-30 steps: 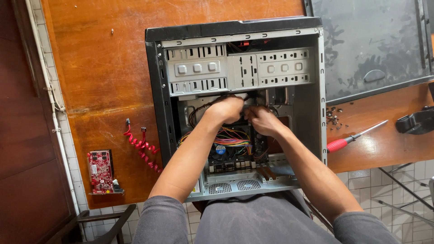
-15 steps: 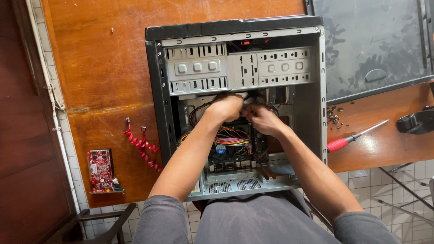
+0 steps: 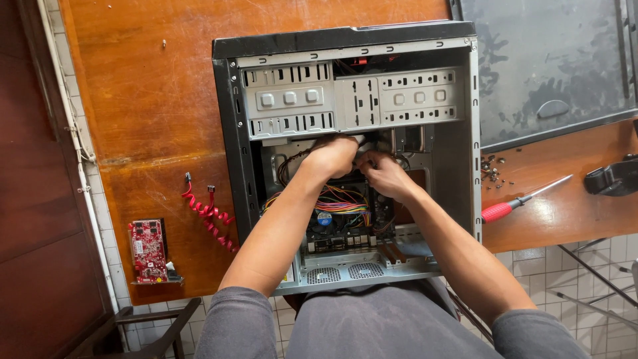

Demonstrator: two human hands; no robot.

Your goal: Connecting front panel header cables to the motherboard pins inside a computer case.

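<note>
An open computer case [image 3: 352, 46] lies on its side on a wooden table [image 3: 153, 100]. Both my hands reach deep inside it, just below the grey drive bays [image 3: 352, 100]. My left hand [image 3: 330, 158] and my right hand [image 3: 381, 174] are closed close together on something small among the cables; what they hold is hidden by the fingers. A bundle of coloured wires [image 3: 342, 201] runs beneath my hands over the motherboard [image 3: 332, 229].
A red-handled screwdriver [image 3: 518, 201] and several loose screws [image 3: 493, 169] lie right of the case. A red flat cable [image 3: 207, 213] and a red circuit card [image 3: 147, 249] lie to the left. A dark side panel [image 3: 551, 60] rests at the back right. Tiled floor lies below.
Both hands have shifted slightly upward inside the case, toward the drive bays. Everything else on the table has stayed in place.
</note>
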